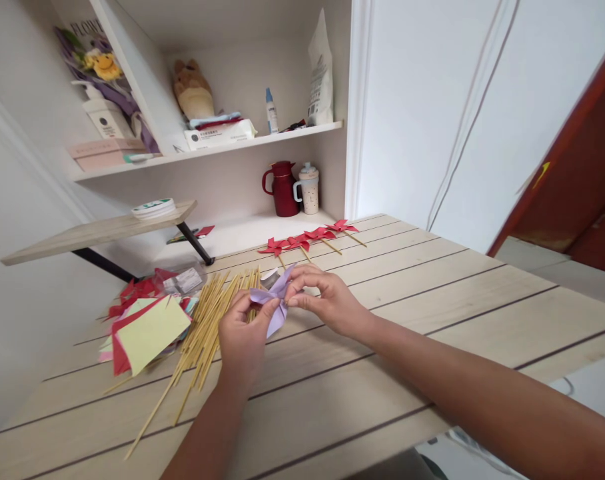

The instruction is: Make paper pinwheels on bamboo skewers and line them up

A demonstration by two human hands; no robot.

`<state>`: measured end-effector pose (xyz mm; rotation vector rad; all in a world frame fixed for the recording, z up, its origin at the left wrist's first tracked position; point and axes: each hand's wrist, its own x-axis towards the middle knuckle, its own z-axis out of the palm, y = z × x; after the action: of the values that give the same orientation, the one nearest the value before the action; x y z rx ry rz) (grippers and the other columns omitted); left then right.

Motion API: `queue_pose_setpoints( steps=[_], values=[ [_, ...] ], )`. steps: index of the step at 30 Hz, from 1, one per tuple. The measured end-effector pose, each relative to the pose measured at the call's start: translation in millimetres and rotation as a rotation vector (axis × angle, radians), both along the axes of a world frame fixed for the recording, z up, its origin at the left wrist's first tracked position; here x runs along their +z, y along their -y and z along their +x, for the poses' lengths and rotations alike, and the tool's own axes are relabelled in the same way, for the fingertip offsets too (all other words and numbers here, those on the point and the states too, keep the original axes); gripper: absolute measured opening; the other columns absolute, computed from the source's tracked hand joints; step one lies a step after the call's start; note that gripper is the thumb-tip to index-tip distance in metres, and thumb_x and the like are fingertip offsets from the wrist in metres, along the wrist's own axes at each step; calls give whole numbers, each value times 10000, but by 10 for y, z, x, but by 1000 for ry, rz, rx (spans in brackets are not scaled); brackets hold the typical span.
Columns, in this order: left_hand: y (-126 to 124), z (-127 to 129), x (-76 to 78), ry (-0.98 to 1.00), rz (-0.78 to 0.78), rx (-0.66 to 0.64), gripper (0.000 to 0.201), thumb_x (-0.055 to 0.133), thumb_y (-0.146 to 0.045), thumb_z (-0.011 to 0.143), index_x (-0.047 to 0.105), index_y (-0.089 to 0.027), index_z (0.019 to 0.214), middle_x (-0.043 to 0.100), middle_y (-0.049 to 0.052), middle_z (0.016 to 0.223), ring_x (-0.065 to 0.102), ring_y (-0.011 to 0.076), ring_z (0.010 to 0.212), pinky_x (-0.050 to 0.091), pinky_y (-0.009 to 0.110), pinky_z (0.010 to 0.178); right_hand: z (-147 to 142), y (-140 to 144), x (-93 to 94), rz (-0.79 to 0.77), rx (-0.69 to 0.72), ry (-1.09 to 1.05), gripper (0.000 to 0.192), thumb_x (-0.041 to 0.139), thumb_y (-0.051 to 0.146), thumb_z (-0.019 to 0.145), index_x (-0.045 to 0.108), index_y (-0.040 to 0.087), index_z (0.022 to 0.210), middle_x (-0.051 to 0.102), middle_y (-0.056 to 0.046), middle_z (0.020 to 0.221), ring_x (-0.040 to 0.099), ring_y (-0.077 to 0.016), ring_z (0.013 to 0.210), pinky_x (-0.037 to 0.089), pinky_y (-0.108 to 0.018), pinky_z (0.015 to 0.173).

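Both hands, left hand (242, 333) and right hand (327, 300), pinched my folded lilac paper pinwheel (275, 300); thin bamboo skewers (202, 333) lay at nine o'clock.

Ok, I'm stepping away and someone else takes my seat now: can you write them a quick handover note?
Left hand and right hand both pinch one lilac paper pinwheel above the table; it has no stick.
Bamboo sticks lie left of the hands, the coloured paper squares further left.
Done: four red pinwheels on sticks at the far edge.
Left: finish folding the lilac one, then probably add a stick.
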<state>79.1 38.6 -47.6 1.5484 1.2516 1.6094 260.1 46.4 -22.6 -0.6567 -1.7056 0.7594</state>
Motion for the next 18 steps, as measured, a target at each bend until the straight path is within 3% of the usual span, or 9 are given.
queue_pose_setpoints(
  steps=[18],
  values=[
    [74,81,58,26,72,13,126,777,-332,721,732,-222,760,646,19,798,594,180,805,452,270,718,-21,9,-12,-11,-18,-12,107,709,294,846,701,239,755,703,-18,872,614,-206,940,445,-383,915]
  ],
)
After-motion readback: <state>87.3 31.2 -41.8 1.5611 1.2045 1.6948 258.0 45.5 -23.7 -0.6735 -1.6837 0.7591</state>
